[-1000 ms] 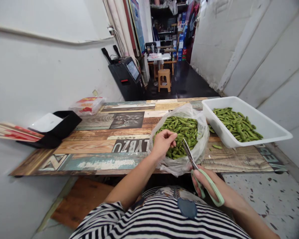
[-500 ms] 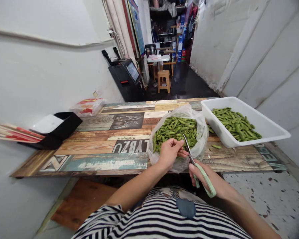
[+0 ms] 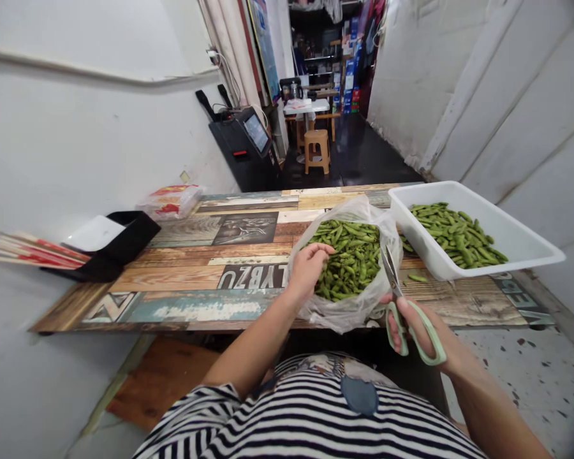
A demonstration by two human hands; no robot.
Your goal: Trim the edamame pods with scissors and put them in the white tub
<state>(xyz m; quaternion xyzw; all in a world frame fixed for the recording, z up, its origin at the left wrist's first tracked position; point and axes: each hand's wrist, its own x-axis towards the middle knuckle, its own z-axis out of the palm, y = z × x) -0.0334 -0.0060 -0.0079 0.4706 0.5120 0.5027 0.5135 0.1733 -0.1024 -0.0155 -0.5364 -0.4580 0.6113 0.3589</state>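
A clear plastic bag [image 3: 386, 239] full of green pods [image 3: 349, 258] stands open at the middle of the table's near edge. My left hand [image 3: 310, 264] is at the bag's left side, fingers bent together over the pods; what they hold, if anything, is too small to make out. Right of the bag, my right hand [image 3: 414, 325] grips green-handled scissors [image 3: 399, 296], their blades pointing up and slightly parted. A white tray [image 3: 516, 252] with more pods [image 3: 459, 236] sits on the right. One loose pod [image 3: 418, 278] lies between bag and tray.
The patterned wooden table [image 3: 182, 277] carries a black box [image 3: 124, 255] with a white lid-like piece and red-tipped chopsticks [image 3: 38, 252] on the left. Behind it lies a plastic packet [image 3: 172, 201]. Beyond the table stand a black touchscreen machine [image 3: 246, 150] and a stool [image 3: 317, 152].
My left hand has moved left and up, away from the scissors, to the pods at the bag's left. My right hand has moved right with the scissors, away from my left hand.
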